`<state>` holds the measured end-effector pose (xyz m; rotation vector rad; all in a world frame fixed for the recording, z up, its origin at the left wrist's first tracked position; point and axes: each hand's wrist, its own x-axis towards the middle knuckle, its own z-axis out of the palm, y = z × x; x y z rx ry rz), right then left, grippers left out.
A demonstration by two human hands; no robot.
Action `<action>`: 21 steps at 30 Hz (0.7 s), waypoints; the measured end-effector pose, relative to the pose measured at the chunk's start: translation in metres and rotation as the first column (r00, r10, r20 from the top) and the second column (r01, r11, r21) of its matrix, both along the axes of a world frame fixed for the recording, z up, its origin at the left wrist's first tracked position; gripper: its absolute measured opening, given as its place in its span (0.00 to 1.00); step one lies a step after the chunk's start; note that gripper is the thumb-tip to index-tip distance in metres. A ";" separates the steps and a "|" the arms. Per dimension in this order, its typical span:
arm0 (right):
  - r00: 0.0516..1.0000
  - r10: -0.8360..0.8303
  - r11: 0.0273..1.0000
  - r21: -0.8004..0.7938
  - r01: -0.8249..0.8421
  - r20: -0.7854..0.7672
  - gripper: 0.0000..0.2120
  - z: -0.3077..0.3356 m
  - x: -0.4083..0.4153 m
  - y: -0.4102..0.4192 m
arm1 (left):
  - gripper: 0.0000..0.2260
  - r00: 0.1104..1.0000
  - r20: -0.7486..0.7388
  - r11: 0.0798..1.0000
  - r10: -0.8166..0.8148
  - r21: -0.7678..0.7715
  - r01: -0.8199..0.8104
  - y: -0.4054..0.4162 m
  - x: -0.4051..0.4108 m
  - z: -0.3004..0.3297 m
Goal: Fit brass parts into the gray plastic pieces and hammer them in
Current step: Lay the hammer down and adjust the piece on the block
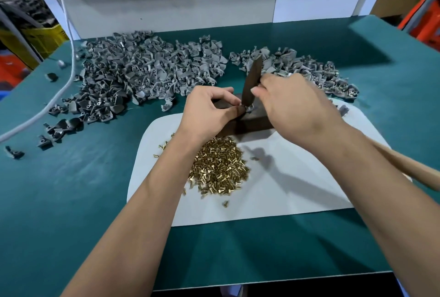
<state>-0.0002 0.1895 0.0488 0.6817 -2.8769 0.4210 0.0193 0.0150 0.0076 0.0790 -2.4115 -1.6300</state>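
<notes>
Two bare hands meet at the centre of the frame, above a dark metal block (247, 121) that sits at the far edge of a white sheet (285, 192) on the green table (71, 189). We see the left hand (209, 108) with fingers curled, thumb and fingertips pinching a small gray plastic piece (247, 108) down onto the block. We see the right hand (290, 106) curled round a hammer: its dark head (252, 79) stands nearly upright with the lower end touching or just above the pinched piece, and its wooden handle (409, 168) runs out to the right edge of the frame. Whether a brass part sits in that piece we cannot tell. Just below the block, a heap of brass parts (219, 165) lies on the sheet between the forearms, a few strays around it. Across the upper left spreads a large pile of gray plastic pieces (142, 68), and a smaller pile (307, 68) lies in the upper right behind the right hand, some showing brass glints. A white cable (69, 34) hangs down at the left.
</notes>
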 end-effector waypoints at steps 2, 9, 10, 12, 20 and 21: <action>1.000 0.010 1.000 -0.021 -0.010 -0.006 0.12 0.003 -0.001 0.001 | 0.07 1.000 0.008 1.000 -0.001 -0.008 0.001 0.001 0.000 0.000; 0.982 0.163 0.976 -0.161 -0.146 0.098 0.11 0.011 -0.003 0.038 | 0.06 0.999 0.029 0.999 0.040 0.024 -0.041 0.004 -0.001 -0.003; 0.966 0.206 0.970 -0.163 -0.180 0.158 0.10 0.013 -0.003 0.044 | 0.07 0.999 0.036 0.999 0.041 0.034 -0.042 0.004 -0.001 -0.003; 0.937 0.257 0.965 -0.107 -0.238 0.235 0.09 0.010 -0.002 0.051 | 0.07 0.998 0.048 0.997 0.037 0.069 -0.040 0.005 0.000 -0.002; 0.943 0.199 0.970 0.081 -0.228 0.265 0.10 -0.015 -0.001 0.048 | 0.10 0.998 0.061 0.990 0.017 0.141 -0.025 0.007 0.002 0.000; 0.939 0.209 0.970 0.065 -0.235 0.273 0.09 -0.015 -0.003 0.048 | 0.10 0.998 0.062 0.990 0.014 0.141 -0.023 0.007 0.002 0.000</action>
